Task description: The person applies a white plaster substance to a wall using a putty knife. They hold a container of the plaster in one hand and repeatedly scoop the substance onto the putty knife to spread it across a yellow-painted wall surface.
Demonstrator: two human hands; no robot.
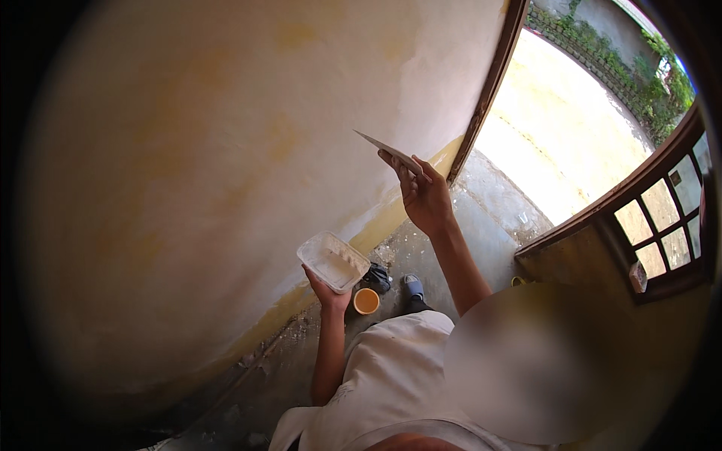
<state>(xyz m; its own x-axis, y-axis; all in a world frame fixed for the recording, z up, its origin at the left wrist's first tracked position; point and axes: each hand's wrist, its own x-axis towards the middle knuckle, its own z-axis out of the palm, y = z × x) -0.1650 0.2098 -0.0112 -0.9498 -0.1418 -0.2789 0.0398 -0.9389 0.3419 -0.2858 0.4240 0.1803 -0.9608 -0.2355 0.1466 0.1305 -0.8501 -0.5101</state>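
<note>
My left hand (329,296) holds a clear rectangular plastic tub (352,281) from below, its open top facing up. Some whitish material lies inside the tub. Higher up and to the right, my right hand (429,199) grips a thin, flat, pale plate with a straight edge (389,148), which looks like a scraper. The plate points up and left toward the wall (248,180), and I cannot tell whether it touches it. The plaster there is whitish with yellowish patches, and a yellow band runs along its lower part.
On the floor below the tub stand a container with an orange inside (366,301) and a black bag (378,278), close to my slippered foot (412,286). A wooden door frame (489,98) opens onto a bright yard at right. Beyond it is a paned window (662,225).
</note>
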